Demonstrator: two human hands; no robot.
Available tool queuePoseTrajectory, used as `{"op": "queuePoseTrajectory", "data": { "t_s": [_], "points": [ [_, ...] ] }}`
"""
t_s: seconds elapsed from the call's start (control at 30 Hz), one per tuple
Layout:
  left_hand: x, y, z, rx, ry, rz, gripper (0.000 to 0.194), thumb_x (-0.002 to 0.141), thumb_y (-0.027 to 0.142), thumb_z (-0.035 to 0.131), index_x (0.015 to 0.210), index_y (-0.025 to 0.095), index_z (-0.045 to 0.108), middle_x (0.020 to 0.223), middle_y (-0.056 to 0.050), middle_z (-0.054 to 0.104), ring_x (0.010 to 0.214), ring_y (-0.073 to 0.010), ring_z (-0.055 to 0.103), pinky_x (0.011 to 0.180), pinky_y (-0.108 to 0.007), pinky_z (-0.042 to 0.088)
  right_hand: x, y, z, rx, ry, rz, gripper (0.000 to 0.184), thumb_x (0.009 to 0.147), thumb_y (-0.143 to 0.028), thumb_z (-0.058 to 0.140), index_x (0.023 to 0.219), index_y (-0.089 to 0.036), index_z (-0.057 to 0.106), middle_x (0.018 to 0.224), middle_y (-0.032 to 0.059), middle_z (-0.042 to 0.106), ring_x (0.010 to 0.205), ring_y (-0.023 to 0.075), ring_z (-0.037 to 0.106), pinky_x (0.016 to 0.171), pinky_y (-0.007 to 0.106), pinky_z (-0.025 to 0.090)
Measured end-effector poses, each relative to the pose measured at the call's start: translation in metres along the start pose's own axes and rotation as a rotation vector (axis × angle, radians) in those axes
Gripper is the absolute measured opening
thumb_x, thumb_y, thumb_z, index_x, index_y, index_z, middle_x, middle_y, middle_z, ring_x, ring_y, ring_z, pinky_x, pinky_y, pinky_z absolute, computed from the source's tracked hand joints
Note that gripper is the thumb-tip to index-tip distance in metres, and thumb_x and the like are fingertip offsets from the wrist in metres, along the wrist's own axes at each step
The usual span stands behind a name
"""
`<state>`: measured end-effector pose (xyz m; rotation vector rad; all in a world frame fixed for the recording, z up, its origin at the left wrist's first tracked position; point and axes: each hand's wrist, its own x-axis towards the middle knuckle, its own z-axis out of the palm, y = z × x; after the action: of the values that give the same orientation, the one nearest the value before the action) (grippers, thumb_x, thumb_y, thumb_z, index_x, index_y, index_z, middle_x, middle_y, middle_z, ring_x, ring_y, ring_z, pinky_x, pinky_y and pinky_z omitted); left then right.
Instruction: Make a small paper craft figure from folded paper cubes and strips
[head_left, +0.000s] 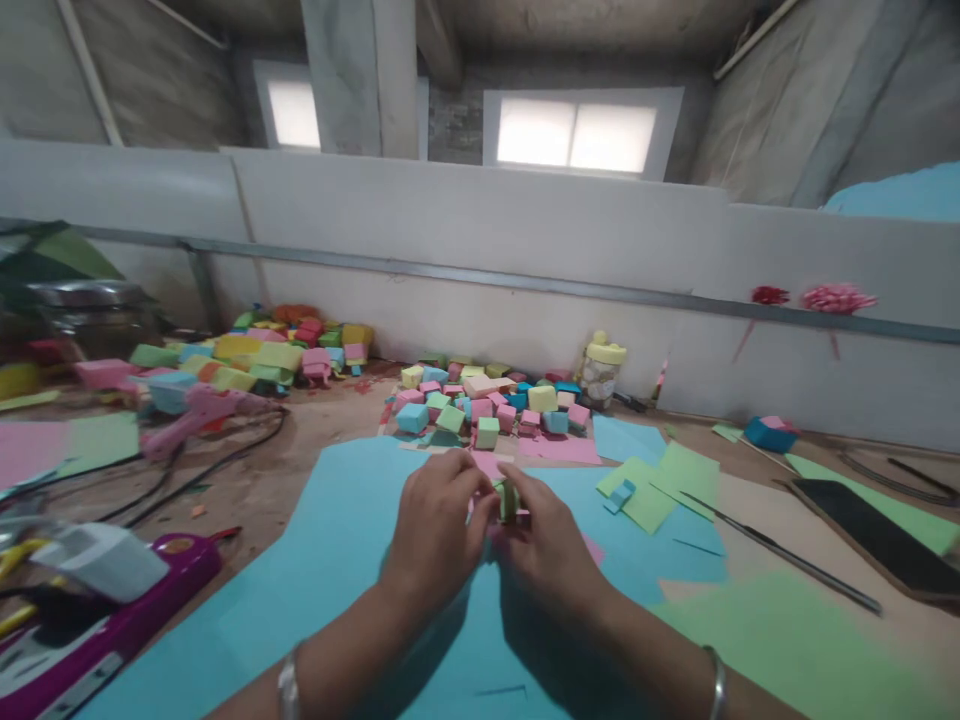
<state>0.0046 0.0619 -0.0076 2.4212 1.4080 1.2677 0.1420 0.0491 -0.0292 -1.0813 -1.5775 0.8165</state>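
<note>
My left hand [442, 515] and my right hand [551, 540] meet over the blue paper sheet [322, 570]. Between their fingertips is a small green paper piece [508, 500], folded or curled, and both hands are closed on it. Part of it is hidden by the fingers. A bit of pink paper [595, 549] shows beside the right hand. Just beyond the hands sits a cluster of small paper cubes [487, 432] in green, pink, blue and yellow. To the right, a small folded blue strip [619, 495] rests on green paper [671, 490].
A pink glue gun [199, 415] with a black cord lies left, before a heap of coloured paper shapes [262, 355]. A purple power strip [127, 620] is at front left. Scissors or tweezers [787, 550] and a phone [874, 530] lie right. A yellow-lidded jar [602, 370] stands behind.
</note>
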Motion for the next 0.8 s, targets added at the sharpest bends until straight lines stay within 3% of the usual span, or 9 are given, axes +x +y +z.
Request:
{"op": "queuePoseTrajectory", "data": {
  "t_s": [0.1,0.23,0.33,0.57,0.8],
  "points": [
    [0.000,-0.001,0.004,-0.114,0.008,-0.090,0.012,0.070,0.013,0.053,0.061,0.019,0.054,0.079,-0.003,0.054,0.082,-0.0205,0.052,0.074,-0.034,0.041,-0.001,-0.005,0.001,-0.122,-0.010,-0.047,0.055,0.062,0.000,0.054,0.112,-0.024,0.059,0.098,0.0050,0.055,0.088,0.0212,0.050,0.081,0.035,0.040],
    [0.001,-0.004,0.008,-0.258,0.004,-0.235,0.017,0.069,0.016,0.051,0.053,0.019,0.053,0.073,-0.002,0.056,0.077,-0.0192,0.056,0.072,-0.033,0.044,-0.001,-0.007,0.001,-0.190,-0.008,-0.062,0.040,0.068,-0.005,0.054,0.103,-0.023,0.062,0.093,0.0053,0.055,0.081,0.0203,0.051,0.073,0.033,0.042],
    [0.002,-0.008,0.009,-0.362,-0.021,-0.319,0.020,0.072,0.022,0.049,0.054,0.018,0.057,0.069,-0.003,0.058,0.071,-0.0198,0.058,0.063,-0.031,0.046,0.000,-0.004,0.000,-0.194,-0.005,-0.042,0.037,0.070,-0.010,0.057,0.104,-0.023,0.062,0.095,0.0056,0.058,0.086,0.0217,0.053,0.075,0.034,0.043],
    [0.005,-0.011,0.005,-0.516,-0.032,-0.348,0.015,0.072,0.024,0.053,0.069,0.018,0.066,0.081,-0.004,0.060,0.078,-0.0187,0.058,0.069,-0.029,0.047,0.005,0.006,-0.005,-0.110,-0.026,0.039,0.043,0.072,-0.018,0.059,0.115,-0.020,0.055,0.106,0.0066,0.061,0.090,0.0216,0.059,0.075,0.032,0.048],
    [0.005,-0.008,0.004,-0.586,-0.015,-0.412,0.005,0.065,0.021,0.059,0.063,0.018,0.063,0.066,0.001,0.056,0.066,-0.0158,0.053,0.066,-0.028,0.043,0.002,-0.008,-0.006,-0.139,-0.088,-0.057,0.047,0.068,-0.009,0.059,0.113,-0.022,0.058,0.100,0.0043,0.061,0.091,0.0202,0.054,0.077,0.032,0.044]
  ]
}}
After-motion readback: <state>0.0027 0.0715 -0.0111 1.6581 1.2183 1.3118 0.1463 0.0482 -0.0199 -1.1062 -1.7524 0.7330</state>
